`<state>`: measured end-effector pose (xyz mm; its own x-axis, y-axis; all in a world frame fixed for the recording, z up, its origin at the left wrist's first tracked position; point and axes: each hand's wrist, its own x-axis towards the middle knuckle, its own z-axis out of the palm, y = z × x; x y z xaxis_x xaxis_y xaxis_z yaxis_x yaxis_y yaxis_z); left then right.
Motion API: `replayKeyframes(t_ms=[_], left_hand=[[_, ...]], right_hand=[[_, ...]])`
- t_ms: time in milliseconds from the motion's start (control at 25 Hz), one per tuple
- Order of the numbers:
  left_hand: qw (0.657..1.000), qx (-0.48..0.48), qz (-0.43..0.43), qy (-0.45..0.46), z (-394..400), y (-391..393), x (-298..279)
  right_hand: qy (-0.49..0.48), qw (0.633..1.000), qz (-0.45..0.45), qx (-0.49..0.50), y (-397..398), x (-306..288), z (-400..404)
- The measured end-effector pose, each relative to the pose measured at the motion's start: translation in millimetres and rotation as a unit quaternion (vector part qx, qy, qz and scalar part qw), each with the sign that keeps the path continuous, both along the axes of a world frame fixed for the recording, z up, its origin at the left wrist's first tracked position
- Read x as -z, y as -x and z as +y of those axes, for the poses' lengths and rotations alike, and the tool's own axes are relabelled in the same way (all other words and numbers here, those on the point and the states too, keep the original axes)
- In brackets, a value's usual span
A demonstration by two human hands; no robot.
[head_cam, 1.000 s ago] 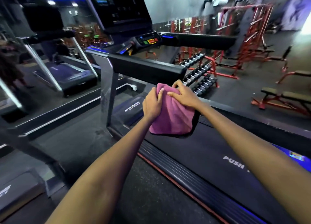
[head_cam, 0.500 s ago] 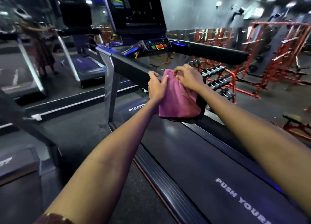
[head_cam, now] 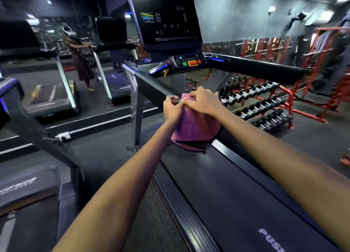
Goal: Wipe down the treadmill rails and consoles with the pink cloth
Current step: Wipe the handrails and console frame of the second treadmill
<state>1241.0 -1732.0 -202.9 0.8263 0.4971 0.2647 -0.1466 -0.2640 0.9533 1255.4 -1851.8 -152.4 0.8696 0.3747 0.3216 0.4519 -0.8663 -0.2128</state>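
The pink cloth (head_cam: 196, 127) hangs folded over the near end of the treadmill's left rail (head_cam: 151, 87). My left hand (head_cam: 171, 108) grips its left top edge. Over the top of the cloth lies my right hand (head_cam: 203, 100), fingers closed on the fabric and pressing it onto the rail end. Beyond stands the dark console screen (head_cam: 166, 20) with a button panel (head_cam: 190, 61) below it. The right rail (head_cam: 263, 69) stretches out black and untouched. The belt (head_cam: 227, 195) runs beneath my arms.
A dumbbell rack (head_cam: 261, 104) and red frames (head_cam: 325, 77) stand right of the treadmill. Another treadmill (head_cam: 24, 185) sits at my left. A mirror wall (head_cam: 56, 72) ahead shows a reflected person and more treadmills.
Both hands with the cloth rose slightly and drew closer together on the rail end; my right fingers now overlap the left hand. The view tilted up, showing more of the console.
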Motion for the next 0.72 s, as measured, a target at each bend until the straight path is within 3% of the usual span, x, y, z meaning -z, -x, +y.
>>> replayKeyframes(t_ms=[280, 480, 600, 720], left_hand=[[0.992, -0.02, -0.087, -0.091, -1, -11, 14], [0.984, -0.021, -0.123, -0.129, 2, -10, 18], [0.982, -0.03, -0.152, -0.108, -3, -14, 29], [0.98, -0.048, -0.187, -0.051, -12, -22, 38]], right_hand=[[-0.101, 0.994, 0.021, -0.027, -9, 28, -5], [-0.19, 0.971, 0.073, -0.128, -29, 30, -14], [-0.247, 0.942, 0.119, -0.193, -38, 31, -21], [-0.244, 0.929, 0.123, -0.249, -50, 28, -24]])
